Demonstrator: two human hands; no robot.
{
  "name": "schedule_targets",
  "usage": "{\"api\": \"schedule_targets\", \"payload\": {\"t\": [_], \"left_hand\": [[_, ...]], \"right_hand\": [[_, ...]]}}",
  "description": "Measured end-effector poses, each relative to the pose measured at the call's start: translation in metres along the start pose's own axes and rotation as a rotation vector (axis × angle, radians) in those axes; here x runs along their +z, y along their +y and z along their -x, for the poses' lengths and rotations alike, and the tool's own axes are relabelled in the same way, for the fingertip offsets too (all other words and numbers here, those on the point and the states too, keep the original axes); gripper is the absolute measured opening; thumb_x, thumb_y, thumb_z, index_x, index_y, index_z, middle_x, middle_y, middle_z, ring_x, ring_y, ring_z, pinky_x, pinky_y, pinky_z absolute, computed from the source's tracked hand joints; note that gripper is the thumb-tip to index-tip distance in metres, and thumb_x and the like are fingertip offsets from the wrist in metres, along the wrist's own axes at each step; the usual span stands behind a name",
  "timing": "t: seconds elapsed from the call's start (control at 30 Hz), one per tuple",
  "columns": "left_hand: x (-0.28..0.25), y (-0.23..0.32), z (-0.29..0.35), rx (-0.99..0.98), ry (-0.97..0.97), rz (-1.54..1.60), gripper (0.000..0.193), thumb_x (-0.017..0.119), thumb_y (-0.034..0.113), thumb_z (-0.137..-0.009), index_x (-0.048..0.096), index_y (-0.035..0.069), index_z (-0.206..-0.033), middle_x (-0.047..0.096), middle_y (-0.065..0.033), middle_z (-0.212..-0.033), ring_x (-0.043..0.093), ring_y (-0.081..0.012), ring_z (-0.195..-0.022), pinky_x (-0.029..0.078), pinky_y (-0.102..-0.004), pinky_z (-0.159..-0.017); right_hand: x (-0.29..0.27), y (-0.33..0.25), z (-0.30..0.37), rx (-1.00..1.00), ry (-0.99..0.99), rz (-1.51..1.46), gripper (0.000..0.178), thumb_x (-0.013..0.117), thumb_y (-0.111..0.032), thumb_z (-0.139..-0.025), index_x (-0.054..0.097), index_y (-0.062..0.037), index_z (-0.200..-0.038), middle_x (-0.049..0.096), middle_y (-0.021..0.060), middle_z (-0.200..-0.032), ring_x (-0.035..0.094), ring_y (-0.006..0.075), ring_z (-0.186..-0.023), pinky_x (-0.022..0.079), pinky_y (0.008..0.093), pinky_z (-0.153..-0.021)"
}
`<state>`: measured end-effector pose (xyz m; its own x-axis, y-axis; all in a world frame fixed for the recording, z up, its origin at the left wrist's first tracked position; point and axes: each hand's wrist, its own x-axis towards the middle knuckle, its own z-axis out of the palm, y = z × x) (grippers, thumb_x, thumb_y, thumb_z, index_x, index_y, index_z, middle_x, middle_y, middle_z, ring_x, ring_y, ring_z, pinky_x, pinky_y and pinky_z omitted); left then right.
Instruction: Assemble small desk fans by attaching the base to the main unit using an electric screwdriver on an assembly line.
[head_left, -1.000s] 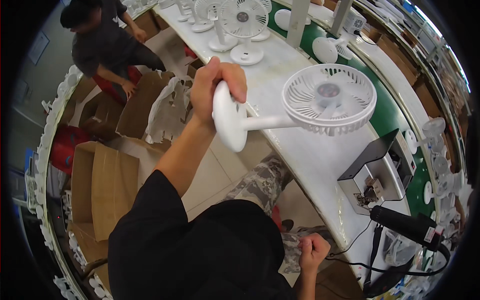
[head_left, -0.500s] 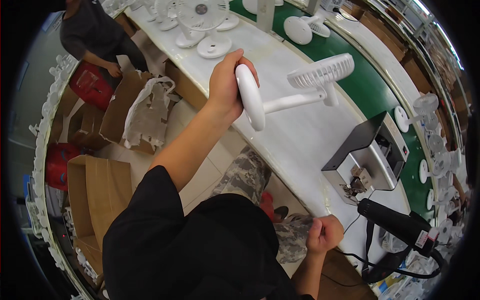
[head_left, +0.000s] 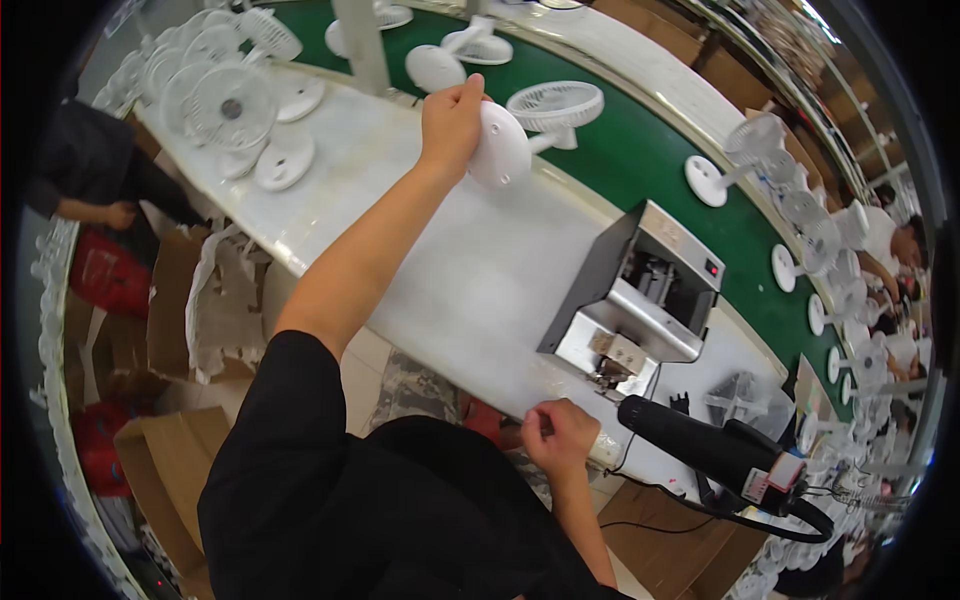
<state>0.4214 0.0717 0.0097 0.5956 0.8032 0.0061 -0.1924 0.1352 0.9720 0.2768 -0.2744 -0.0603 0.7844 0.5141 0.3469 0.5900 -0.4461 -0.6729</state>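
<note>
My left hand (head_left: 452, 128) is stretched far forward, closed round the edge of the round base of a small white desk fan (head_left: 502, 146). The base's underside faces me, and the fan's caged head points away over the green conveyor belt (head_left: 620, 125). My right hand (head_left: 562, 436) is curled into a loose fist by the near edge of the white worktable (head_left: 450, 265), with nothing visible in it. Just beyond that hand stands a grey metal machine (head_left: 640, 300), and a black cylindrical tool (head_left: 700, 445) with a cable lies to its right.
Several white fans (head_left: 230, 108) crowd the table's left end. More fans (head_left: 707, 180) stand along the belt on the right. A metal post (head_left: 362, 45) rises at the belt's edge. Cardboard boxes (head_left: 180, 440) sit on the floor at left, near a person in dark clothing (head_left: 85, 165).
My left hand has carried the fan forward from over the table to the belt, its base turning toward me. My right fist stays near the table edge. The view has swung right.
</note>
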Motion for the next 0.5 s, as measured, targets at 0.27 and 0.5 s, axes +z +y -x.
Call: {"api": "schedule_targets", "payload": {"t": [0.27, 0.5], "left_hand": [[0.037, -0.045, -0.103, 1.226, 0.149, -0.713, 0.021, 0.059, 0.028, -0.09, 0.065, 0.014, -0.105, 0.061, -0.0059, -0.095, 0.056, -0.0234, -0.089, 0.044, -0.0336, -0.076], [0.143, -0.029, -0.031, 0.858, -0.92, -0.921, 0.03, 0.053, 0.032, -0.092, 0.062, 0.018, -0.116, 0.06, -0.0066, -0.119, 0.059, -0.0316, -0.102, 0.048, -0.0418, -0.083]], "right_hand": [[0.01, -0.007, 0.009, -0.056, -0.005, 0.026, 0.01, 0.07, -0.013, -0.066, 0.06, -0.0096, -0.068, 0.052, 0.0011, -0.057, 0.047, 0.0199, -0.045, 0.04, 0.0273, -0.047], [0.014, -0.02, 0.015, -0.056, 0.027, 0.055, 0.011, 0.07, -0.012, -0.067, 0.06, -0.0095, -0.071, 0.052, 0.0008, -0.058, 0.049, 0.0201, -0.047, 0.041, 0.0272, -0.047]]}}
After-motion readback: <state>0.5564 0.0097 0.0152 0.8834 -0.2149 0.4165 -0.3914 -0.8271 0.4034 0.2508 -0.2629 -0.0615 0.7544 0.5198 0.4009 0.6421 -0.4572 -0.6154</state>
